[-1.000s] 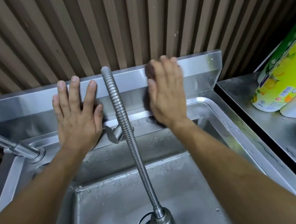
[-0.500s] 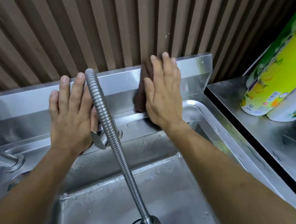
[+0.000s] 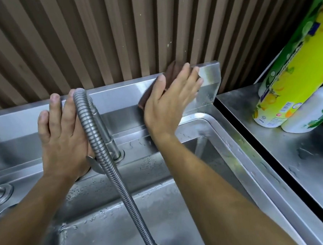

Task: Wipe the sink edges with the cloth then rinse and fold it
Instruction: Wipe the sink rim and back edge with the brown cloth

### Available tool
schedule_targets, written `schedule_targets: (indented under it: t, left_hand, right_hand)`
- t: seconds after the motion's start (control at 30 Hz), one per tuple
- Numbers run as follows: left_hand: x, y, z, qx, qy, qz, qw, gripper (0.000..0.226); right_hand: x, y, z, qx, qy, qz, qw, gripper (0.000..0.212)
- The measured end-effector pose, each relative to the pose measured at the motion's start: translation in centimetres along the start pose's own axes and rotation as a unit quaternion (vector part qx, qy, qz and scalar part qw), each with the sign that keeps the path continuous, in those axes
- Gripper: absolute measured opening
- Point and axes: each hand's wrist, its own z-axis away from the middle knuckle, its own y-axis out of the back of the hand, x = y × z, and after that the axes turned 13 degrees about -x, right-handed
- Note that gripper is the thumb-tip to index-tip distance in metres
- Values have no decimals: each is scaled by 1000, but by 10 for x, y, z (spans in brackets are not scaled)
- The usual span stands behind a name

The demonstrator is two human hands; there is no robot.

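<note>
We press our right hand (image 3: 171, 105) flat, fingers spread, on the brown cloth (image 3: 172, 71) against the sink's (image 3: 231, 147) raised back edge, right of the flexible faucet hose (image 3: 101, 148). Our left hand (image 3: 62, 136) lies open and empty on that edge, left of the hose. Paper towel rolls (image 3: 291, 80) stand well right of the hose.

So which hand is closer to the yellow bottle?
The right hand. It presses the cloth on the sink's back edge, near the corner next to the yellow bottle. The left hand lies flat further away, past the hose.
</note>
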Motion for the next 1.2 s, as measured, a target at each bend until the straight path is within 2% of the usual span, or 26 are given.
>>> schedule_targets:
  t: [0.07, 0.13, 0.2, 0.33, 0.4, 0.5, 0.57, 0.63, 0.7, 0.77, 0.87, 0.9, 0.97, 1.03, 1.1, 1.13, 1.2]
  left_hand:
    - [-6, -8, -1, -45, 0, 14, 999, 77]
    - [-9, -12, -3, -66, -2, 14, 998, 80]
    - [-6, -9, -3, -44, 0, 12, 999, 77]
    - [5, 7, 0, 24, 6, 30, 999, 69]
    - [7, 9, 0, 30, 5, 38, 999, 70]
    - [5, 9, -1, 24, 0, 34, 999, 70]
    - [4, 8, -1, 21, 0, 30, 999, 72]
    - [5, 10, -1, 35, 1, 33, 999, 69]
    - [7, 12, 0, 49, 5, 33, 998, 66]
    - [8, 13, 0, 46, 10, 30, 998, 65]
    - [8, 14, 0, 38, 17, 36, 998, 63]
    - [8, 13, 0, 30, 17, 41, 999, 63]
    - [6, 12, 2, 13, 12, 42, 999, 65]
    - [4, 10, 4, 4, 1, 33, 999, 71]
    - [0, 12, 8, -10, -20, 22, 999, 80]
    - [-3, 13, 11, -17, -36, 23, 999, 82]
    - [-10, 15, 23, -29, -68, 32, 997, 77]
  right_hand:
    - [11, 6, -17, 17, 10, 5, 1000, 55]
    - [20, 21, -49, 80, -38, -24, 996, 51]
    - [27, 36, -73, 129, -98, -71, 984, 47]
    - [17, 36, -66, 150, -168, -174, 959, 50]
    - [-2, 20, -40, 140, -199, -205, 948, 57]
    - [-34, -8, 18, 36, -213, -196, 956, 71]
    - [-37, -17, 51, -62, -154, -152, 974, 74]
    - [-18, -11, 68, -171, -32, -76, 982, 69]
    - [-3, 6, 71, -274, 109, -12, 956, 67]
    - [-4, 24, 72, -342, 161, -21, 925, 61]
    - [-14, 36, 73, -350, 151, -103, 919, 41]
    - [-13, 36, 75, -355, 155, -92, 917, 34]
    - [-5, 39, 77, -374, 160, 26, 913, 29]
    - [1, 47, 76, -352, 140, 135, 916, 35]
    - [4, 59, 74, -335, 171, 146, 915, 38]
    - [8, 64, 73, -363, 215, 151, 894, 39]
    - [23, 71, 75, -468, 294, 197, 810, 45]
